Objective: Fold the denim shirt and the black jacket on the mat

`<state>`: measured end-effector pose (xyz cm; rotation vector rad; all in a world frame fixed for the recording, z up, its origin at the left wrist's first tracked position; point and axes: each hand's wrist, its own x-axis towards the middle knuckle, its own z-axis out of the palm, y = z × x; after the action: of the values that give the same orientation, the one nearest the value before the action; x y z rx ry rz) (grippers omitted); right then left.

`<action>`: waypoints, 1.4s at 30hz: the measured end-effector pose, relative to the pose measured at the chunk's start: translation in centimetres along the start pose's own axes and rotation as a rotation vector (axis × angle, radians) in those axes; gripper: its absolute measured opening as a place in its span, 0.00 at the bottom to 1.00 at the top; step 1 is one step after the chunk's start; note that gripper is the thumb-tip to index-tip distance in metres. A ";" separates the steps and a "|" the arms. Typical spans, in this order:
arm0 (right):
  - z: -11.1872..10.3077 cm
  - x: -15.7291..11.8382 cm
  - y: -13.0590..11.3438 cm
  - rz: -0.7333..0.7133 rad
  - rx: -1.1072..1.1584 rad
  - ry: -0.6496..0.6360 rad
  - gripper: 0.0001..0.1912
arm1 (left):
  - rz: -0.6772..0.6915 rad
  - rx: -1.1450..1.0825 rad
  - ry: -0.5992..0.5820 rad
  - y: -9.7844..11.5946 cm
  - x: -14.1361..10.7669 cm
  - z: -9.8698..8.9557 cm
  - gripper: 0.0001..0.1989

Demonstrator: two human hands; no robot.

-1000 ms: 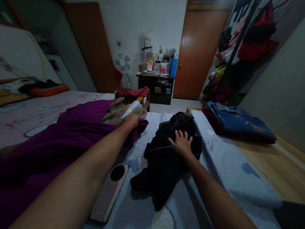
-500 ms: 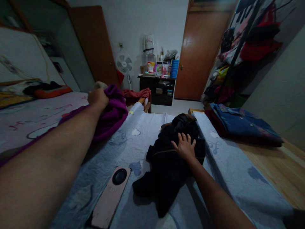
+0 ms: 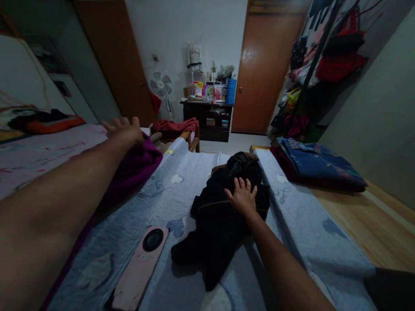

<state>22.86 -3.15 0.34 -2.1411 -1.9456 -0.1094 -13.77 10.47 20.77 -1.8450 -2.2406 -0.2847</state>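
Note:
My right hand (image 3: 244, 196) lies flat with spread fingers on a crumpled black garment (image 3: 217, 224), which rests on a light blue patterned sheet (image 3: 175, 194). A brown line runs across the garment. Off to the left, my left hand (image 3: 125, 131) is open above a bunched purple cloth (image 3: 139, 166), its fingers stretched out and holding nothing. My left forearm hides part of that cloth. Between my arms a pink phone (image 3: 139, 270) with a round black camera lies on the sheet.
Folded clothes with a blue denim piece (image 3: 319, 162) on top sit at the right on a wooden surface (image 3: 343, 216). Farther back are a reddish cloth (image 3: 175, 126) on a wooden frame, a fan (image 3: 161, 84), a dark cabinet (image 3: 207, 123) and a door (image 3: 259, 73).
My left hand has let go of the purple cloth and its fingers have opened. The view has shifted slightly right. My right hand stays on the black garment.

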 end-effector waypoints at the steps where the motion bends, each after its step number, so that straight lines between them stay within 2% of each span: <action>1: 0.0 0.0 0.0 0.000 0.004 0.003 0.37 | -0.030 0.041 0.046 2.0 -0.7 -0.7 0.44; 3: -0.1 -0.1 -0.2 0.002 0.011 0.010 0.37 | 0.131 0.043 0.060 7.1 -3.1 -1.6 0.37; 4: -0.1 -0.2 -0.2 0.004 0.014 0.016 0.36 | 0.264 0.018 0.040 9.9 -4.9 -1.9 0.32; 6: -0.3 -0.3 -0.2 0.012 0.016 0.030 0.35 | 0.473 -0.016 -0.076 15.4 -9.3 -1.6 0.24; 7: -0.4 -0.4 -0.1 0.014 0.018 0.040 0.34 | 0.600 -0.039 -0.139 17.8 -11.9 -1.1 0.23; 9: -0.8 -0.6 0.4 0.006 0.030 0.051 0.31 | 0.770 -0.107 -0.238 21.3 -17.2 0.7 0.26; 11: -1.3 -0.6 1.2 0.003 0.063 0.042 0.27 | 0.807 -0.105 -0.314 22.9 -21.8 3.0 0.31; 13: -1.7 -0.4 2.2 0.040 0.116 0.020 0.25 | 0.752 -0.080 -0.282 22.7 -25.0 5.4 0.31; 15: -1.9 0.0 3.2 0.106 0.164 0.008 0.25 | 0.720 -0.116 -0.175 21.6 -26.8 7.4 0.31; 17: -1.8 0.5 4.1 0.153 0.180 0.008 0.26 | 0.705 -0.129 -0.096 20.3 -27.4 8.6 0.30; 20: -1.5 1.2 5.0 0.149 0.153 -0.005 0.24 | 0.727 -0.113 -0.087 19.1 -27.3 9.3 0.20; 22: -1.5 1.7 5.4 0.114 0.143 -0.028 0.23 | 0.764 -0.108 -0.123 18.8 -27.0 9.3 0.14; 26: -2.7 2.9 6.0 0.080 0.182 -0.055 0.20 | 0.822 -0.162 -0.189 18.4 -25.9 8.6 0.09; 30: -5.0 3.8 6.1 0.096 0.173 0.039 0.20 | 0.811 -0.230 -0.088 17.5 -25.0 6.6 0.06; 33: -5.9 3.9 5.4 0.111 0.097 0.070 0.20 | 0.841 -0.234 -0.021 17.1 -25.4 5.2 0.06; 37: -5.1 3.3 3.9 0.109 0.018 0.002 0.20 | 0.897 -0.197 -0.018 17.4 -27.1 5.1 0.04; 42: -3.6 2.9 3.0 0.124 0.000 -0.053 0.23 | 0.917 -0.186 -0.107 17.6 -28.0 5.4 0.08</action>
<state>26.58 -1.41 4.10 -2.2796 -1.8350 -0.0297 8.43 -10.84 7.47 -2.7830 -1.2195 -0.2221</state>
